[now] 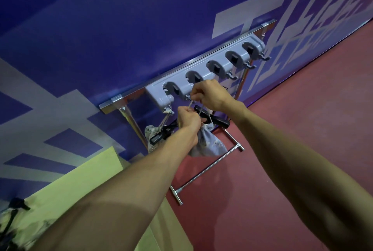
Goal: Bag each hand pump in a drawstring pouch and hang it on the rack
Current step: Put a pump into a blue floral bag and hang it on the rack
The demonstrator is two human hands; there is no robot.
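A grey rack (203, 73) with several round clips and small hooks is fixed to a chrome stand. One patterned pouch (150, 135) hangs by its cord from the leftmost hook, a black pump handle (159, 136) poking out. My left hand (187, 121) pinches the cord of a second grey pouch (207, 143), which dangles below it with a black pump handle (220, 123) sticking out. My right hand (210, 94) grips the upper end of that same cord right below the rack's second hook.
The chrome stand's legs and foot bar (203, 172) rest on the red floor against a blue and white wall. A yellow-green table (84, 178) is at lower left, with dark pump parts (12, 216) at its left edge.
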